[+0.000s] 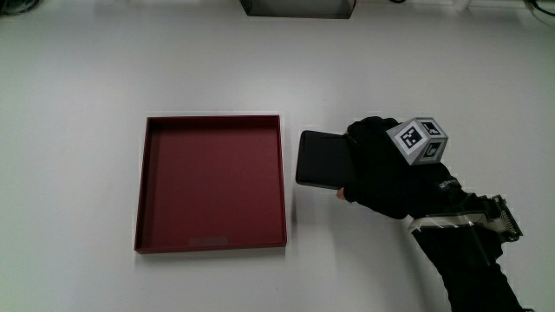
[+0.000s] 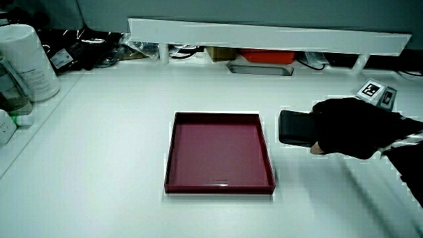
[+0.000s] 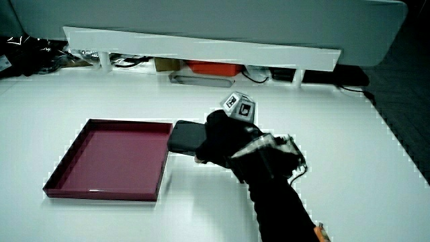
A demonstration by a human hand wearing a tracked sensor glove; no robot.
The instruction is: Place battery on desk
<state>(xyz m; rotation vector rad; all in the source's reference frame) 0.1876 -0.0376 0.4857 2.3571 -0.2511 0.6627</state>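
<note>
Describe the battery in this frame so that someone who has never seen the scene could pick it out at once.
Start at the shallow dark red tray in the middle of the white desk. Just beside the tray, outside its rim, is the battery, a flat black rectangular slab with rounded corners, held at one end in the grip of the hand. It is the only loose object by the tray, which holds nothing.

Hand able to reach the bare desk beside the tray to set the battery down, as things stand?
Probably yes. The hand grips the battery just beside the red tray, over bare desk; nothing lies under or around it there.
</note>
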